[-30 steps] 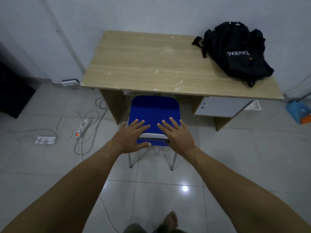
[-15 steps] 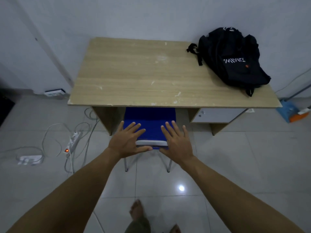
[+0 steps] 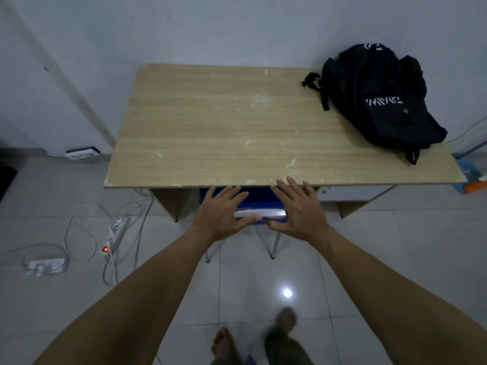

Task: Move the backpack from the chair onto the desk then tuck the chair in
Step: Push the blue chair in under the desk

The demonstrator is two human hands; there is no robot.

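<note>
The black backpack (image 3: 382, 101) lies on the far right of the wooden desk (image 3: 224, 133). The blue chair (image 3: 259, 197) is mostly under the desk's front edge; only a strip of blue seat, the metal back rail and two rear legs show. My left hand (image 3: 220, 212) and my right hand (image 3: 297, 209) rest flat on the chair's back, fingers spread, thumbs under the rail. The right fingertips reach the desk edge.
A white power strip (image 3: 114, 234) with a lit red switch and loose cables lies on the tiled floor at the left. A white drawer unit (image 3: 350, 193) sits under the desk's right side. Blue and orange items (image 3: 471, 180) stand at the far right. My bare feet are below.
Both hands have pushed the chair forward under the desk; far less blue seat shows than one second ago. I have stepped closer to the desk.
</note>
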